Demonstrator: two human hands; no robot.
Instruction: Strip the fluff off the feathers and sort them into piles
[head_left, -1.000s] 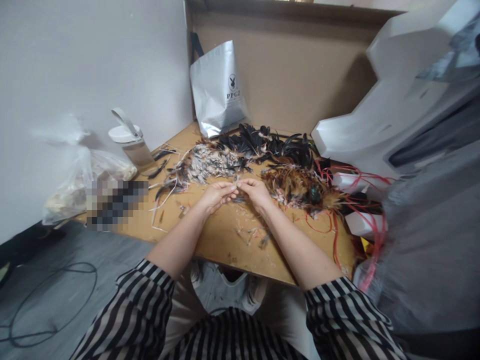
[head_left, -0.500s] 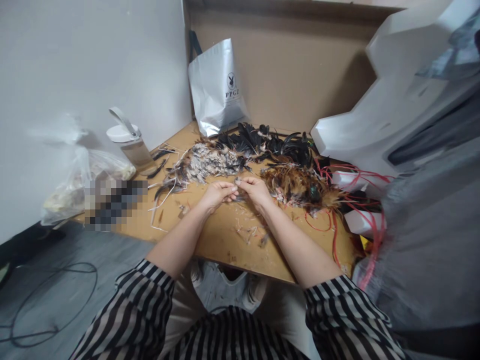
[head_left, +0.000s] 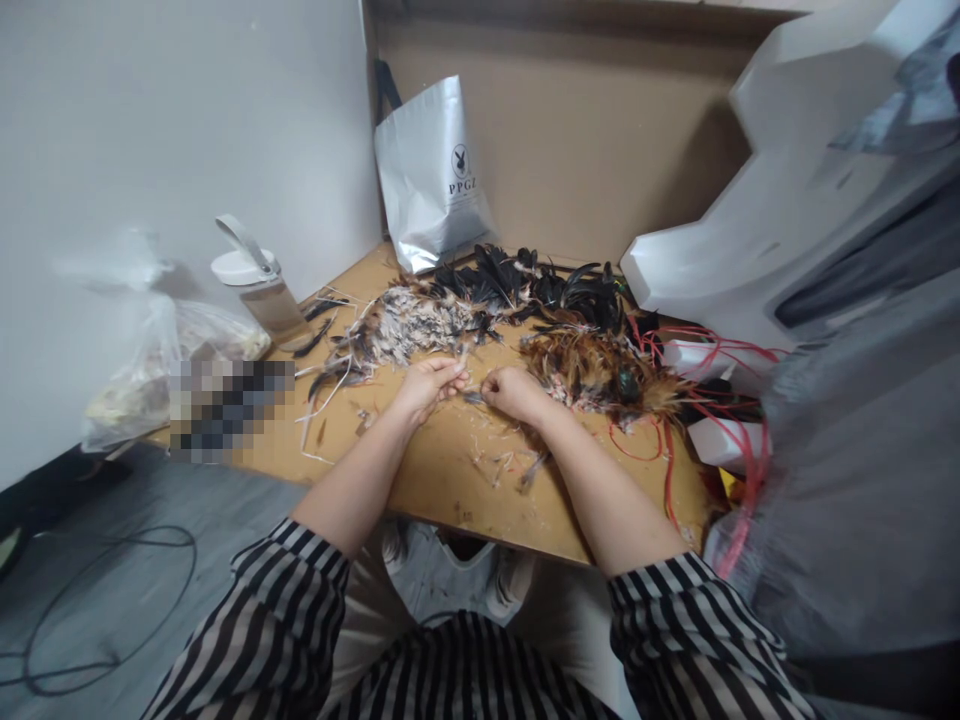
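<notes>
My left hand and my right hand meet over the middle of a wooden table. Both pinch a small feather that spans the gap between their fingertips. Just beyond the hands lie piles of feathers: grey-white ones on the left, black ones at the back, brown-orange ones on the right. Feather scraps litter the board in front of my wrists.
A silver bag leans on the cardboard wall at the back. A clear bottle with a white lid and a plastic bag sit at left. Red cords and white foam blocks crowd the right.
My hands have drawn slightly apart, the right one moving toward me and to the right. The small feather shows between the fingertips now.
</notes>
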